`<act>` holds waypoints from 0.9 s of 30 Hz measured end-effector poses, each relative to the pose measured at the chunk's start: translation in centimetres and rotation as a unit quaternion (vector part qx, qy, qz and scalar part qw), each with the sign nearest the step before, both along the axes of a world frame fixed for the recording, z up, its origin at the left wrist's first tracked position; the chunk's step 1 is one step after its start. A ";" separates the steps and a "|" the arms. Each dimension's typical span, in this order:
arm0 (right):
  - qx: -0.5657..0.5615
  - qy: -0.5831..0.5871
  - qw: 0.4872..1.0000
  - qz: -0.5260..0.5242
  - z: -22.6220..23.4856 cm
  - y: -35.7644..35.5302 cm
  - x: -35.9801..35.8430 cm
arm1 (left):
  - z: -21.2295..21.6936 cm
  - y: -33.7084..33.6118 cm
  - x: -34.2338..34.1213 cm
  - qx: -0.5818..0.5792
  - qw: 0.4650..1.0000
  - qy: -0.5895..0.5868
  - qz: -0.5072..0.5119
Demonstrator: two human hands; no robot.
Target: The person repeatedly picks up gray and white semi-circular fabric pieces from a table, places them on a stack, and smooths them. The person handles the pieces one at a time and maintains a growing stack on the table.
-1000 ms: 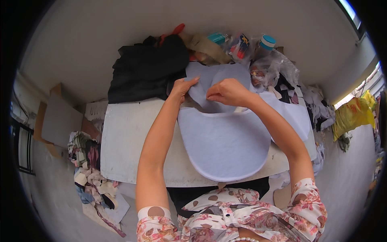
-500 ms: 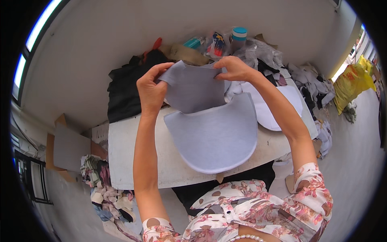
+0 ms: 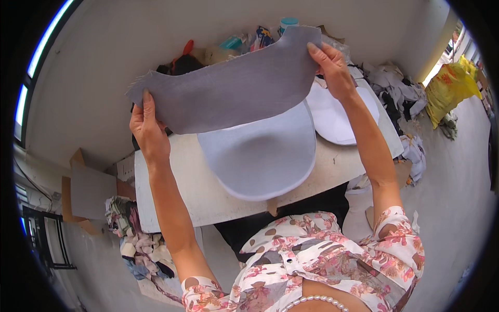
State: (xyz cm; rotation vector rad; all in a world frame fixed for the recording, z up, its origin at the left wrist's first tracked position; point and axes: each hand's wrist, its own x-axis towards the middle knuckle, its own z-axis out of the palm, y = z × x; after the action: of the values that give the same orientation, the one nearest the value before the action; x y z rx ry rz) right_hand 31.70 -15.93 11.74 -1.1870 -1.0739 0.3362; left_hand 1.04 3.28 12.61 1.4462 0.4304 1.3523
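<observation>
A grey fabric piece (image 3: 234, 91) with a frayed edge is stretched wide in the air between my hands. My left hand (image 3: 149, 132) pinches its left corner, thumb on the near face. At its upper right corner my right hand (image 3: 330, 67) grips it the same way. Below it on the table lies a rounded pale grey cut piece (image 3: 260, 164), its far edge hidden behind the raised fabric. To the right, partly behind my right forearm, are white rounded pieces (image 3: 343, 117).
The white tabletop (image 3: 166, 182) stands against a wall. Bags and a teal-lidded container (image 3: 289, 23) sit at its back. Fabric scraps (image 3: 140, 244) are heaped at the left beside an open cardboard box (image 3: 91, 187). More scraps (image 3: 392, 91) and a yellow bag (image 3: 452, 96) are at the right.
My hands have moved apart, the left one leftward and lower, the right one rightward and up. The fabric between them has spread out and now covers the far part of the rounded piece.
</observation>
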 end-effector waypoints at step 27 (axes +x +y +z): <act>-0.256 -0.116 0.953 -0.110 -9.7 -3.6 -2.5 | -11.5 -2.8 -0.4 -0.059 0.947 0.305 0.082</act>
State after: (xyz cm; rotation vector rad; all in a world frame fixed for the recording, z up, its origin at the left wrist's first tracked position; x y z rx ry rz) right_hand 29.18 -19.54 2.07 -1.8320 -1.0742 0.3156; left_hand 0.68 0.52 1.07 1.7435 1.0328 0.9570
